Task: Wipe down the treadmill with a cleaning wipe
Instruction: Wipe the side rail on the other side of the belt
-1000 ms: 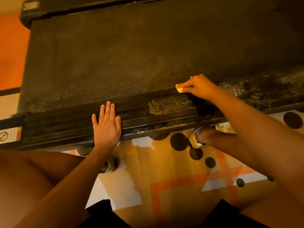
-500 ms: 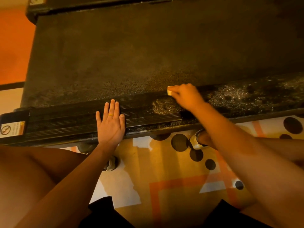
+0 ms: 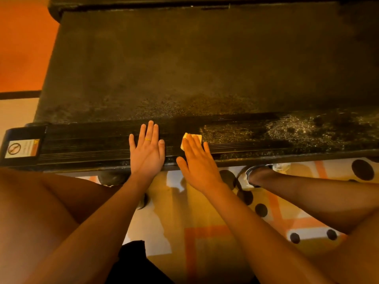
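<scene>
The treadmill (image 3: 184, 58) lies across the view, its dark belt grainy and dull, and along its near edge runs a black ribbed side rail (image 3: 92, 144). The one label sits at the left end of that rail: a pale sticker (image 3: 22, 148) with a red circle-and-slash sign on its left part and a small orange warning triangle at its upper right; the lines of print beside them are too small to read. The left hand (image 3: 146, 152) lies flat on the rail, palm down, fingers straight and close together, a thin ring (image 3: 147, 139) on one finger; it holds nothing. Just beside it, to the right, the right hand (image 3: 198, 160) is also spread flat, fingers straight, pressing the wipe (image 3: 199, 136) down onto the rail. The wipe is a small pale yellow folded piece, mostly hidden under the fingers, with its corners showing past the fingertips. To the left of the wipe the rail looks dark and even; to the right it is speckled with pale flecks and blotches that reach the frame's edge. Below the rail lies a mat (image 3: 205, 212) patterned with black dots and orange lines, and a shoe (image 3: 246, 177) rests on it near the rail. Bare knees frame both sides of the view, and orange floor (image 3: 22, 48) shows at upper left.
</scene>
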`<state>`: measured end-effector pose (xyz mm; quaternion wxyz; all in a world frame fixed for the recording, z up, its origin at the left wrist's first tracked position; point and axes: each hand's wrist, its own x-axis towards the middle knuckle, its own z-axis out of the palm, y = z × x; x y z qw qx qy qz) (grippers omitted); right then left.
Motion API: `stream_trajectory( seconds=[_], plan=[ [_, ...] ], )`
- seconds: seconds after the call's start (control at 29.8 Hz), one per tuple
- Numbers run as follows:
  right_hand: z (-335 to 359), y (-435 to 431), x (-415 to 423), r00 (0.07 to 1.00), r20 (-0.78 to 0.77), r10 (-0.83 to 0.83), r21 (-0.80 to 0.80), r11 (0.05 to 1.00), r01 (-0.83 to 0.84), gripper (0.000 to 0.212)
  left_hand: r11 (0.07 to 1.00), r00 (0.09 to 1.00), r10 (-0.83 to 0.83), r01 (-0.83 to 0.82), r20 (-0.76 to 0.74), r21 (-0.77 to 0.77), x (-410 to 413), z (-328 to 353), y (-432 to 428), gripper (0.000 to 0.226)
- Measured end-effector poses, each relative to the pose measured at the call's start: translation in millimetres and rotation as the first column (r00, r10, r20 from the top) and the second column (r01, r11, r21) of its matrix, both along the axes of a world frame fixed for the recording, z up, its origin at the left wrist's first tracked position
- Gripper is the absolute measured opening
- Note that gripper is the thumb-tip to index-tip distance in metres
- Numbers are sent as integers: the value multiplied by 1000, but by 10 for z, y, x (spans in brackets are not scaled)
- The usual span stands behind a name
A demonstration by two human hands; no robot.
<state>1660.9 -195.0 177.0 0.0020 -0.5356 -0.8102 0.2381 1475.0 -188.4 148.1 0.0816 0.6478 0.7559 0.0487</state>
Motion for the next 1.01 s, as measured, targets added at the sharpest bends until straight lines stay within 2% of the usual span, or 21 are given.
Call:
stream_trajectory(
  seconds=[0.1,0.27,0.44,0.54,0.77,1.01],
  plan=[
    [17,50,-39,999,16,-45,-42,998,46,65,1000,1000,1,-1,4,-3,-14,-5,-4,57],
    [118,711,-264,995,18,-100,-110,989,102,63,999,1000,-11,12,18,-31,-27,16,3,58],
    [106,175,-138,992,11,-126,-41,991,127,61,1000,999,4,-3,33,-29,-9,38,3,58],
    [79,-108,-66,987,33,-157,-55,986,159,60,999,1000,9,-8,26,-36,-6,34,-8,58],
    [24,511,-259,971,24,-237,-68,969,238,60,999,999,-5,7,42,-54,-17,53,1,58],
    [81,-177,-160,974,-40,-224,-70,973,221,58,999,1000,4,-3,27,-46,-5,41,3,58]
  ],
)
